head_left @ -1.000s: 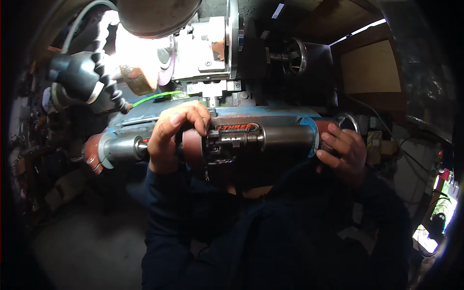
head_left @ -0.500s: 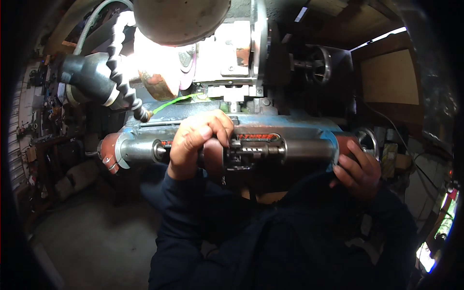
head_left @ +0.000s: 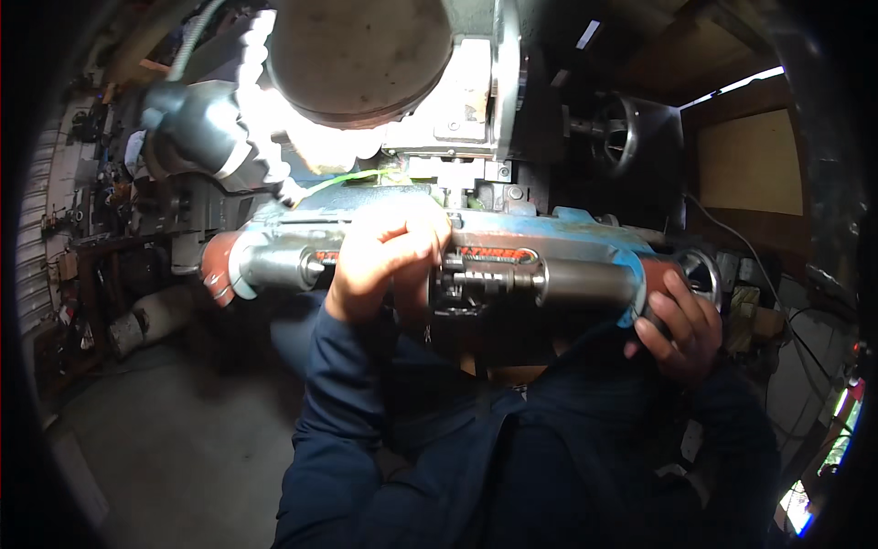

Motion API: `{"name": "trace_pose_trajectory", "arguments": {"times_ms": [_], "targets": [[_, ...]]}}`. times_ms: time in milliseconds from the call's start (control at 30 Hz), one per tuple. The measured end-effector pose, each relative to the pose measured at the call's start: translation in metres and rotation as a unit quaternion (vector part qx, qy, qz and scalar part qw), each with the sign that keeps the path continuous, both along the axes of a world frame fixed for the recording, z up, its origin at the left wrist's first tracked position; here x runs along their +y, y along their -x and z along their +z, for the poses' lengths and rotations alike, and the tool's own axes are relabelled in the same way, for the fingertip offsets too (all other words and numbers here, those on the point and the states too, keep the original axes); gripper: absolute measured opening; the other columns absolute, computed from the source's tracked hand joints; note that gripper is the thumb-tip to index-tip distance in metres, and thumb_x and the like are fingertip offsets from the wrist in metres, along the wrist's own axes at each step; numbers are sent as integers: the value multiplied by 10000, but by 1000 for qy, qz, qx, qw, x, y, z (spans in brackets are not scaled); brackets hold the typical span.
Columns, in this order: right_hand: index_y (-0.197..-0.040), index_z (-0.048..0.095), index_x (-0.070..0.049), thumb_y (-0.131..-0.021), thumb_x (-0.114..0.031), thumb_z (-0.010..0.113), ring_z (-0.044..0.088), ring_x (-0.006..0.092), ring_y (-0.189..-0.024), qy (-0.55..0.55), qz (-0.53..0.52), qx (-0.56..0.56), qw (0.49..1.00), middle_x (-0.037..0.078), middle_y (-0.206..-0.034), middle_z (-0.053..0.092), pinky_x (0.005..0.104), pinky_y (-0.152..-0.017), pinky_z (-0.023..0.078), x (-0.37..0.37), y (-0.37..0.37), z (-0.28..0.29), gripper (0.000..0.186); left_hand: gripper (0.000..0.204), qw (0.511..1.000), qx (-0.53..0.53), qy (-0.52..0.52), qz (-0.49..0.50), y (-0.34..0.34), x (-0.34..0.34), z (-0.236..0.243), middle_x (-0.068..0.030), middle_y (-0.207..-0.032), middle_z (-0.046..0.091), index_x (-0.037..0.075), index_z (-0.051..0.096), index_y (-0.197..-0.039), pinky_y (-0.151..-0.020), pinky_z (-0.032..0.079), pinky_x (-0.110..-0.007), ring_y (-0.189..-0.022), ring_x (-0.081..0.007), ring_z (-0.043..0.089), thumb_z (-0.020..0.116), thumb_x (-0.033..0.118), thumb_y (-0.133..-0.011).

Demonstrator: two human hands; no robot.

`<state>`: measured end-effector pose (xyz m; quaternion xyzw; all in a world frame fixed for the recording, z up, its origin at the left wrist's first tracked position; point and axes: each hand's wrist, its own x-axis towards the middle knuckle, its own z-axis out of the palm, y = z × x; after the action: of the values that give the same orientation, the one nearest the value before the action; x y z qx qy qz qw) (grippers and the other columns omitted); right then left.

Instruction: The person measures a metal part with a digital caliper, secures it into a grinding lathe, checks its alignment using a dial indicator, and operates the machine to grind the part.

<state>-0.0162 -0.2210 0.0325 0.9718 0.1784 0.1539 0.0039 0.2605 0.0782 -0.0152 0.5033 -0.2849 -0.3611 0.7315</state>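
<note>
A machine in front of me holds a small stepped metal piece (head_left: 494,282) between two steel cylinders, the left one (head_left: 279,267) and the right one (head_left: 590,284). My left hand (head_left: 380,261) is closed around a red-brown disc (head_left: 412,302) at the left of the piece; bright light washes out its fingers and they hide part of the disc. My right hand (head_left: 681,325) has its fingers curled over the red-brown right end housing (head_left: 660,274), beside a blue bracket (head_left: 626,311). A matching housing (head_left: 219,270) caps the far left end.
Above the hands hang a large lamp housing (head_left: 357,55), a segmented coolant hose (head_left: 261,110) and a green tube (head_left: 361,174). Handwheels stand at upper right (head_left: 617,137) and behind my right hand (head_left: 704,270). A cluttered rack (head_left: 82,220) is at left, a wooden panel (head_left: 745,169) at right.
The whole scene has shifted rightward in the picture. Both hands keep their places on the machine; brighter light now falls on my left hand.
</note>
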Motion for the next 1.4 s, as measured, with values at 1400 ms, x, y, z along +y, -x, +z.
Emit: {"name": "trace_pose_trajectory", "arguments": {"times_ms": [1400], "targets": [[-1543,289,-86,-856,-204,769,415,428,-1401,-165,-260,-204,929,231,-1539,376,552,-1123,382,69,106,-64,847,226,828,-92,-152,531,101,21,-48,-52,-884,682,-6,670,-942,-734,488,-268,-808,-84,589,616,198,-1023]]}}
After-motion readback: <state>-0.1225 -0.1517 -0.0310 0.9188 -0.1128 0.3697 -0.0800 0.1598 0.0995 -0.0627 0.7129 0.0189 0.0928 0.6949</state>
